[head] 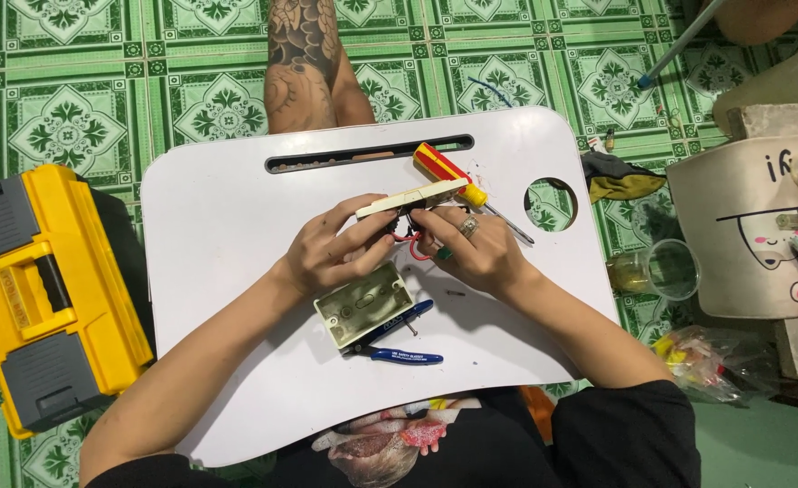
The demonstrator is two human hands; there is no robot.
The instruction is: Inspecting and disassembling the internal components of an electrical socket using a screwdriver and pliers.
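Over a white lap table, my left hand and my right hand together hold a cream switch plate, seen edge-on, with red wires looping beneath it. My right hand has a ring on one finger and pinches the wiring under the plate. A red and yellow screwdriver lies just behind the plate. In front of my left hand rests a pale green wall box, open side up, and blue-handled pliers lie beside it.
A yellow and grey toolbox stands left of the table on green patterned floor tiles. A tattooed leg stretches beyond the table. To the right are a glass cup, a cloth bag and a plastic bag of small parts.
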